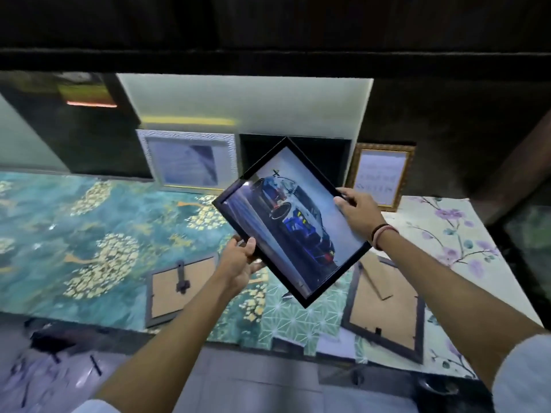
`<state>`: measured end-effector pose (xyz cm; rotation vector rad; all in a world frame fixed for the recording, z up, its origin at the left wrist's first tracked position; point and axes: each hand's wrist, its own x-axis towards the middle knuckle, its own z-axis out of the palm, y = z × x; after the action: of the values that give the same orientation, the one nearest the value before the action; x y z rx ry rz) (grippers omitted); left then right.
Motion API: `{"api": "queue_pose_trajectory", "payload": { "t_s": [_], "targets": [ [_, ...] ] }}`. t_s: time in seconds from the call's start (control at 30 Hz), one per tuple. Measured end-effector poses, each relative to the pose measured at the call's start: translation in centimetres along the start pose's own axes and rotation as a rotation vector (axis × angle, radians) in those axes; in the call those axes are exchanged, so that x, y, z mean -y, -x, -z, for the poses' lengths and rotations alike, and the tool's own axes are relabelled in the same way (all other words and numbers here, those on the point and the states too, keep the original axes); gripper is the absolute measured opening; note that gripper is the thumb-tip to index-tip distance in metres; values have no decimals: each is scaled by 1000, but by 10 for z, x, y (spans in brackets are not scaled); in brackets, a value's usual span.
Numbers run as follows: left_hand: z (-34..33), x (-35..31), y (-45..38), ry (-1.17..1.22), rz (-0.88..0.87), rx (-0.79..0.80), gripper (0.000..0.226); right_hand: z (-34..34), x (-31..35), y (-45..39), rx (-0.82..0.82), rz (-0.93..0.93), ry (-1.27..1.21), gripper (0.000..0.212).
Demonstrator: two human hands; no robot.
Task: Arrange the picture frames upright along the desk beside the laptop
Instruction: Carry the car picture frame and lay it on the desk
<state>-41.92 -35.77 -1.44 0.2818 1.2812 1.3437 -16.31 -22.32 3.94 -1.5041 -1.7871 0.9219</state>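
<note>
I hold the black frame (290, 222) aloft, tilted cornerwise, my left hand (238, 260) clamped on its 8 o'clock edge, my right hand (356, 211) pinching its 3 o'clock corner. I should level it, then stand it between the silver frame (187, 159) and gold frame (381, 174), in front of the laptop (298, 150).

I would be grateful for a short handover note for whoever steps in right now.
Left hand and right hand both grip the black car frame, tilted in the air over the desk.
Standing at the back: white frame and gold frame, either side of a dark screen, probably the laptop.
Lying face down near the front edge: grey frame and dark frame.
Left: stand the car frame, then those two.
</note>
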Motion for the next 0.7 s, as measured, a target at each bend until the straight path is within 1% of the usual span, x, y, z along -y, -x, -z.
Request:
{"api": "queue_pose_trajectory", "payload": {
  "t_s": [0.07, 0.13, 0.17, 0.2, 0.23, 0.27, 0.3, 0.33, 0.37, 0.43, 0.5, 0.6, 0.7],
  "targets": [
    [44, -12, 7, 111, 11, -22, 17, -37, 24, 10, -97, -32, 101, 39],
    [74, -20, 10, 196, 21, -40, 18, -65, 28, 22, -257, -122, 198, 44],
    [93, -25, 12, 240, 29, -56, 19, -83, 35, 32, -304, -185, 185, 47],
    [107, -27, 14, 279, 38, -70, 19, -99, 37, 40, -314, -271, 86, 52],
    [118, -28, 16, 315, 47, -82, 19, -114, 40, 50, -275, -346, -93, 57],
    [135, -31, 18, 351, 54, -90, 19, -137, 46, 58, -219, -390, -304, 53],
    [145, -32, 19, 382, 61, -88, 22, -153, 54, 70, -129, -436, -454, 36],
    [153, -32, 20, 408, 68, -86, 24, -168, 58, 79, -67, -429, -572, 17],
    [162, -32, 20, 422, 73, -90, 24, -184, 60, 84, -49, -415, -605, 7],
    [175, -33, 22, 434, 83, -92, 21, -206, 67, 89, -84, -418, -633, 17],
    [184, -38, 22, 415, 84, -99, 19, -218, 73, 86, -94, -452, -671, 23],
    [206, -58, 16, 435, 82, -142, 13, -229, 73, 73, -82, -493, -665, 26],
    [239, -86, 7, 488, 75, -240, 15, -232, 74, 63, -35, -486, -644, 25]
  ]
}}
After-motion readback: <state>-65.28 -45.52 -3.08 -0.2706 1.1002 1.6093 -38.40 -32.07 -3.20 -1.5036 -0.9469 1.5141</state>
